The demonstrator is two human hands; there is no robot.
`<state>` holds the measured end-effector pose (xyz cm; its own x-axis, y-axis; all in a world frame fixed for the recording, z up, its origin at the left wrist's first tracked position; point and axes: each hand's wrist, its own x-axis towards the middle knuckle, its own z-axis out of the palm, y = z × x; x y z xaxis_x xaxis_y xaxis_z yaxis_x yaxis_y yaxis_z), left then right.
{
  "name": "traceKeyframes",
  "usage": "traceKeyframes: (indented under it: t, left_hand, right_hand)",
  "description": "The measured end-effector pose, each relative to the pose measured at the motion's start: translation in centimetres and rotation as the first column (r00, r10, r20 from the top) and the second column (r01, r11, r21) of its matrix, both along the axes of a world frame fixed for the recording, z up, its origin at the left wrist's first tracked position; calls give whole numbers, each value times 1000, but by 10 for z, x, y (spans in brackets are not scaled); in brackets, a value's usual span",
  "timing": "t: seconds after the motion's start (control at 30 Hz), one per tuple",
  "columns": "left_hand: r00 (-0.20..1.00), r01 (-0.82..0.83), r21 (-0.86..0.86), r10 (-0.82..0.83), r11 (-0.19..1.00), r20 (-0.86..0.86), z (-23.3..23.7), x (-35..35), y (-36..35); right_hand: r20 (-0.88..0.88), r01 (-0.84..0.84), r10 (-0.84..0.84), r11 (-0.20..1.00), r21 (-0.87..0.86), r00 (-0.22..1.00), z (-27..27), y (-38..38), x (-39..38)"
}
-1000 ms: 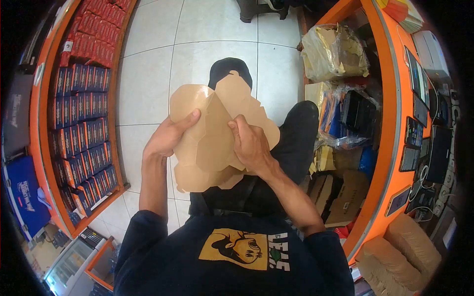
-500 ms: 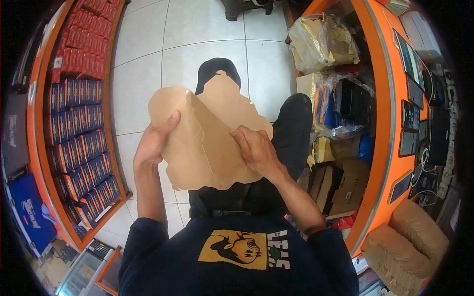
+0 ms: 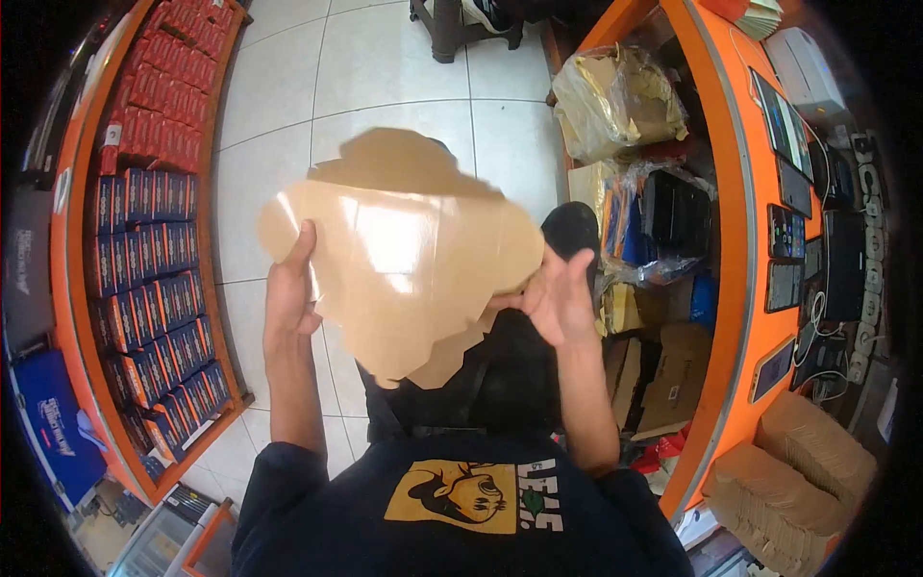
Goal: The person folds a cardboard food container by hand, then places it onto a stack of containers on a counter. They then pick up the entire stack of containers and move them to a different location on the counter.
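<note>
A flat, die-cut brown paperboard box blank (image 3: 385,288) with a glossy face and crease lines is held up over my lap. Behind it, part of another brown paperboard layer (image 3: 404,162) shows past the upper edge, and more peeks out at the lower right. My left hand (image 3: 293,288) grips the blank's left edge, thumb on the glossy face and fingers mostly hidden behind. At the right edge, my right hand (image 3: 562,298) is turned palm up, its thumb stretched away from the board and its fingers touching the edge.
On the left, a shelf holds rows of red boxes (image 3: 168,96) and blue-orange boxes (image 3: 154,269). An orange counter (image 3: 735,221) on the right carries phones (image 3: 786,231) and cables. Stacked brown blanks (image 3: 769,500) lie at lower right. A dark stool (image 3: 447,29) stands ahead.
The blank, earlier curved with a raised fold, now lies flatter with its glossy face toward me. My right hand has gone from a closed grip on it to palm up at its right edge.
</note>
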<state>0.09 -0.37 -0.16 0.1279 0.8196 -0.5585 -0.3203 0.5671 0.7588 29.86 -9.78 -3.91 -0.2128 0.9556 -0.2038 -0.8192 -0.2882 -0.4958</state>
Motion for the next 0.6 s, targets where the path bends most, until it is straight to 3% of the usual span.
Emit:
traceKeyframes:
  t: [0.07,0.1,0.13,0.2,0.27,0.3,0.33,0.4,0.43,0.47,0.5,0.53,0.57,0.6]
  left_hand:
    - [989,-147,-24,147,989,-13,2,18,-7]
    - [990,-141,-18,141,990,-4,1,27,-11]
    - [994,-96,14,96,995,-52,-2,35,-16]
    - [994,-47,51,52,998,-97,-16,32,-23]
    - [975,64,355,-134,933,176,-36,-6,-17]
    - [912,171,364,-287,915,292,-24,-26,-1]
    - [902,207,488,-358,848,240,2,-20,12]
    - [890,456,574,-333,680,-312,23,-25,22]
    - [893,449,570,-323,688,-312,34,-21,24]
    - [735,676,468,-483,569,-476,46,-11,26]
    - [520,853,325,-603,410,-605,52,-4,25]
    - [525,849,325,-595,416,-609,48,-1,24]
    - [559,797,214,-556,565,-615,38,2,22]
    - [585,714,96,-517,693,-625,30,5,20]
  right_hand:
    - [59,22,-23,999,28,998,-26,-13,-6]
    - [116,41,-47,998,48,992,-35,-18,-11]
    - [141,151,-137,985,-88,980,-16,-17,-26]
    - [359,268,-191,947,-178,914,-1,-3,-40]
    - [364,261,-190,953,-157,912,11,2,-27]
    - [366,250,-182,957,-147,912,15,3,-19]
    - [369,248,-182,958,-141,911,18,3,-9]
    - [473,8,9,999,-34,881,23,1,8]
    - [536,-65,85,996,-56,840,25,1,9]
    - [533,-77,96,995,-57,840,25,2,7]
    - [668,-164,103,986,29,737,24,6,3]
    - [785,-259,81,960,104,614,26,11,1]
    - [889,-320,58,942,102,454,33,14,1]
    - [888,-323,59,941,104,456,41,18,0]
